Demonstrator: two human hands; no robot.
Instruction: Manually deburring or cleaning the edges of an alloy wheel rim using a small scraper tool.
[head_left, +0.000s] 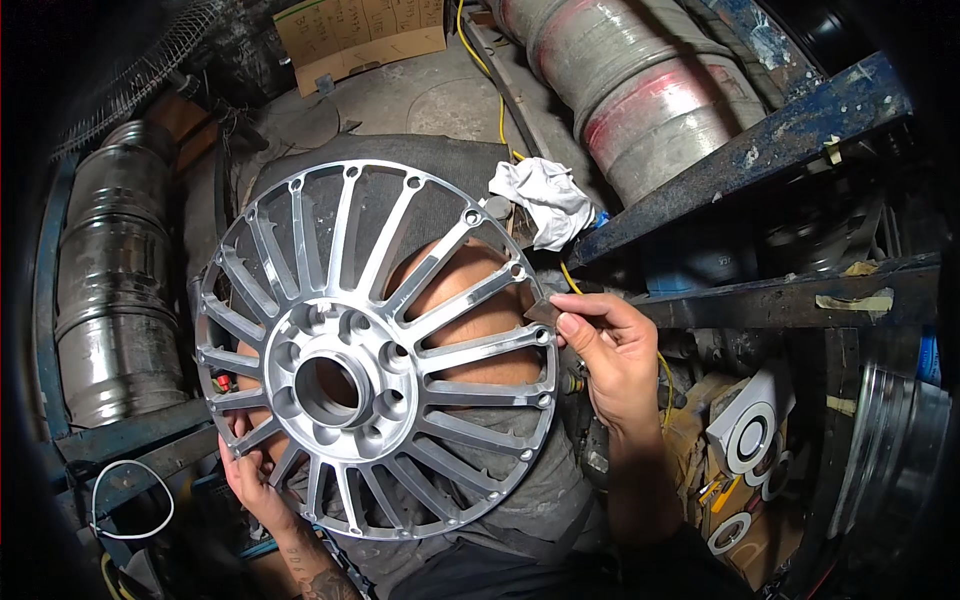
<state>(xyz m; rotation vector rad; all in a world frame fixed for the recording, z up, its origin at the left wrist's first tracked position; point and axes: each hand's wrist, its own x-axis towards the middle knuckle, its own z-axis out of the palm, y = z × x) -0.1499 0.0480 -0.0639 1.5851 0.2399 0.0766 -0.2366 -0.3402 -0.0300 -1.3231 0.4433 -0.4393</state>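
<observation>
A silver multi-spoke wheel face [480,350] with a round centre bore lies tilted across my lap. My left hand [262,492] has its fingers closed around the lower left edge of the wheel, partly hidden behind it. At the opposite edge, my right hand [610,352] pinches a small brownish-grey flat square, apparently a piece of sandpaper [541,311], between thumb and fingers. The square is beside the outer ends of the right-hand spokes; whether it touches the metal I cannot tell. Bare knee and dark cloth show through the gaps between the spokes.
A crumpled white rag [545,200] lies beyond the wheel. Stacked shiny barrels [120,280] stand on the left, and stacked dull rims [650,100] at the far right. A blue metal frame [760,150] and a box of abrasive discs [750,437] border the right side. A yellow cable [482,62] crosses the floor.
</observation>
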